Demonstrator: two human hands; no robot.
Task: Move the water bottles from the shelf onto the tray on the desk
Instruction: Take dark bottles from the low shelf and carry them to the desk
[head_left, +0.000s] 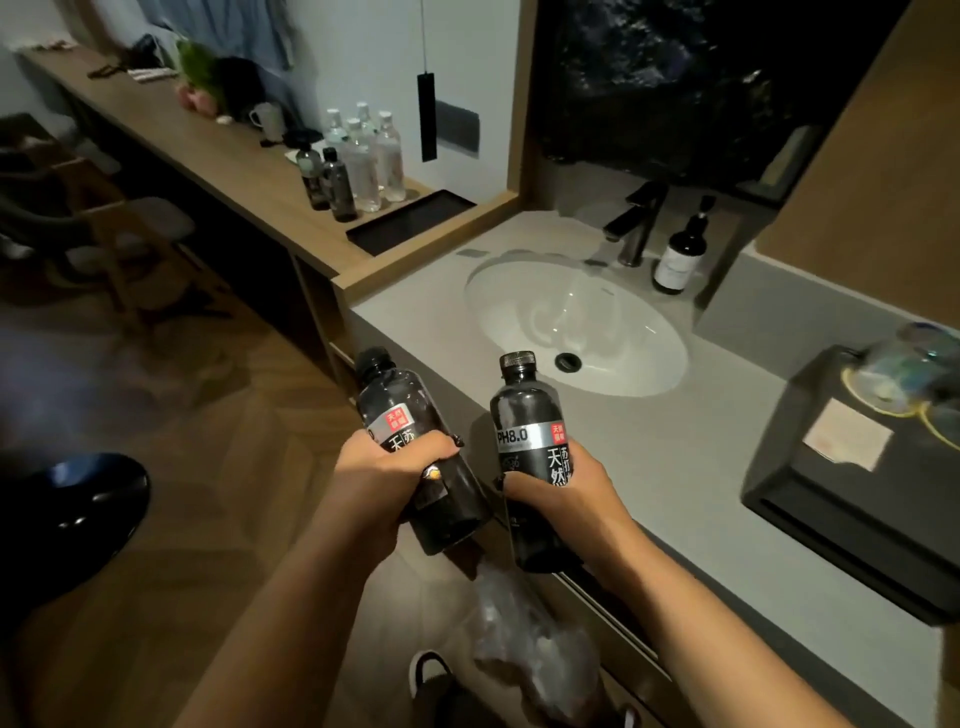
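A person stands at a sink counter holding two dark water bottles, one in each hand, above the counter's front edge. The left hand (387, 470) is wrapped around the left bottle (415, 447), whose long axis tilts with the cap leaning up and to the left. The right hand (558, 499) grips the right bottle (527, 452), which stands close to upright, cap on top. Both bottles are smoky black plastic with black caps and black, silver and red labels; the right one reads "PH8.0". Farther off, on the wooden tabletop (223, 156), a shallow black tray (410, 221) lies near the end by the sink (576, 325), with clear bottles (371, 156) and two small dark bottles (330, 179) standing just beyond it. Open wooden floor (218, 395) runs along the tabletop's front edge.
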